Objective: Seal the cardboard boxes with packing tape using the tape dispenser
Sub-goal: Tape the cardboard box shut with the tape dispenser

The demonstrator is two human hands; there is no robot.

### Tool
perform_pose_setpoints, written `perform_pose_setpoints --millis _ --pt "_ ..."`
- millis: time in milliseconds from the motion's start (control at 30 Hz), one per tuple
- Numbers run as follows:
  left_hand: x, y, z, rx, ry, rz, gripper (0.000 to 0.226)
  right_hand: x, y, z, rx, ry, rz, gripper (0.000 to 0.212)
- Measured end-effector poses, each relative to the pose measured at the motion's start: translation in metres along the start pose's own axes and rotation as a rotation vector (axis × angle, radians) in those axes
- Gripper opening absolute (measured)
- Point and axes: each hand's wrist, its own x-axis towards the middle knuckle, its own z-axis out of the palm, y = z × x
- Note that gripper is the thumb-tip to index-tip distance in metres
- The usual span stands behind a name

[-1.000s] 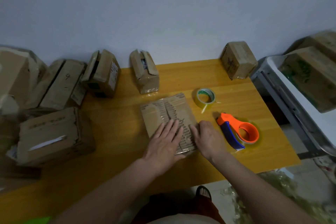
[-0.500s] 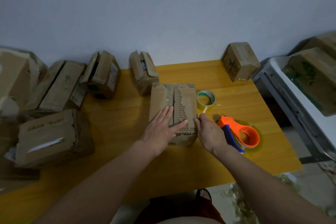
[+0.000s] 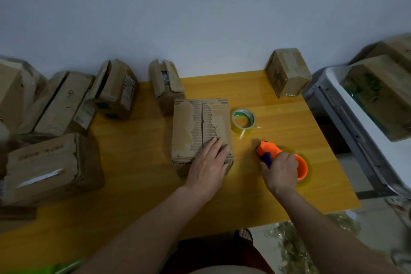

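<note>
A small cardboard box [image 3: 195, 127] with torn, corrugated top flaps stands in the middle of the yellow table [image 3: 133, 162], its flaps closed along a centre seam. My left hand [image 3: 209, 164] presses flat on the near right part of its top. To the right, my right hand [image 3: 279, 171] grips the orange and blue tape dispenser [image 3: 269, 149], which lies on the table with its tape roll partly hidden under the hand. A loose roll of clear tape [image 3: 243, 120] sits just behind, beside the box.
Several other cardboard boxes line the table's back and left: one with open flaps [image 3: 165, 83], another [image 3: 115, 90], a large one [image 3: 49, 167], and one at the back right [image 3: 288, 72]. A white stand [image 3: 347, 118] carrying more boxes is to the right. The table's front edge is near my body.
The box was turned and set square on the table. My right hand left the box's edge and took hold of the tape dispenser. My left hand stayed on the box top.
</note>
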Motion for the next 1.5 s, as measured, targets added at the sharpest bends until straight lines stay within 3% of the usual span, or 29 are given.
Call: perform_pose_setpoints --millis 133,267,367,567,700,833,1000,1067,1200,1333,1433,1500 --pt "0.007 0.003 0.009 -0.075 0.018 -0.046 0.047 0.006 0.018 0.011 -0.102 -0.121 0.011 0.060" --pt "0.015 0.004 0.006 -0.150 0.030 -0.098 0.046 0.015 0.031 0.014 -0.021 -0.128 0.057 0.070" --pt "0.017 0.010 0.002 -0.175 0.001 -0.151 0.046 0.022 0.046 0.011 -0.043 -0.247 0.041 0.048" --pt "0.027 0.029 -0.016 -0.227 0.016 -0.232 0.047 0.035 0.064 -0.011 0.292 -0.247 -0.138 0.013" --pt "0.052 0.048 -0.033 -0.232 0.081 -0.255 0.050 0.040 0.068 -0.044 0.709 -0.435 -0.364 0.018" --pt "0.083 0.050 -0.051 -0.248 0.043 -0.289 0.048 0.040 0.064 -0.083 0.854 -0.668 -0.535 0.021" --pt "0.087 0.061 -0.078 -0.631 -0.200 -0.359 0.037 0.045 0.060 -0.109 0.850 -0.830 -0.623 0.019" --pt "0.078 0.064 -0.086 -0.700 -0.198 -0.372 0.030 0.047 0.060 -0.116 0.829 -0.870 -0.636 0.019" --pt "0.065 0.066 -0.093 -0.770 -0.173 -0.355 0.040 0.052 0.056 -0.127 0.766 -0.920 -0.625 0.021" --pt "0.056 0.060 -0.090 -1.010 -0.149 -0.450 0.037 0.049 0.046 -0.139 0.724 -0.953 -0.567 0.020" --pt "0.046 0.056 -0.086 -1.265 -0.132 -0.585 0.020 0.043 0.036 -0.145 0.706 -0.930 -0.532 0.045" --pt "0.038 0.052 -0.082 -1.375 -0.156 -0.622 0.014 0.040 0.031 -0.147 0.726 -0.923 -0.520 0.051"
